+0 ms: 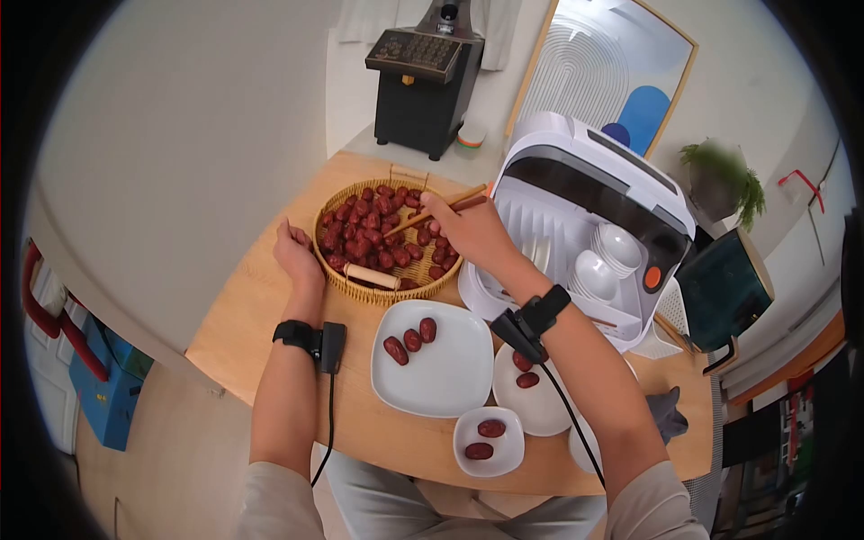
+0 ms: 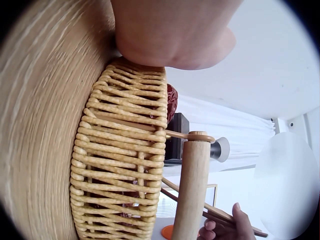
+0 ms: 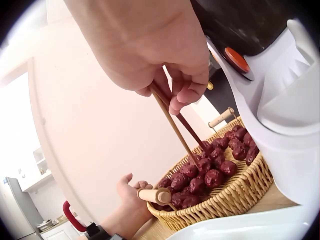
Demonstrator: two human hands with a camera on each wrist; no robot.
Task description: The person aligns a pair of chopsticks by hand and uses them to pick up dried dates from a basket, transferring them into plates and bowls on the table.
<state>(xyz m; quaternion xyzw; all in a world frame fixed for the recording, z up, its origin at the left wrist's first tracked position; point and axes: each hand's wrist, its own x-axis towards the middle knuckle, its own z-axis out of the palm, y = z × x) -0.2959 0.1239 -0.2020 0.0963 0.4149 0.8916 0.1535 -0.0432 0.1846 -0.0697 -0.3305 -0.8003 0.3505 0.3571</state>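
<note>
My right hand (image 1: 463, 232) grips a pair of wooden chopsticks (image 3: 175, 125) over a round wicker basket (image 1: 382, 294). Dark red dried jujubes (image 1: 364, 225) fill much of the basket, and the chopstick tips reach in among them. At the basket's left side, my left hand (image 1: 298, 258) rests close against the woven wall, its fingers relaxed and holding nothing. Closer to me, three jujubes (image 1: 412, 340) lie on a square white plate (image 1: 432, 382). A small white bowl (image 1: 489, 463) holds two more, and others sit on a white plate (image 1: 544, 409) partly hidden by my right forearm.
To the right of the basket stands a white dish box (image 1: 661, 193) with its dark lid raised, white bowls (image 1: 596, 274) inside. A black machine (image 1: 418, 108) stands behind the basket. Farther right are a dark green container (image 1: 731, 288) and a grey cloth (image 1: 666, 414).
</note>
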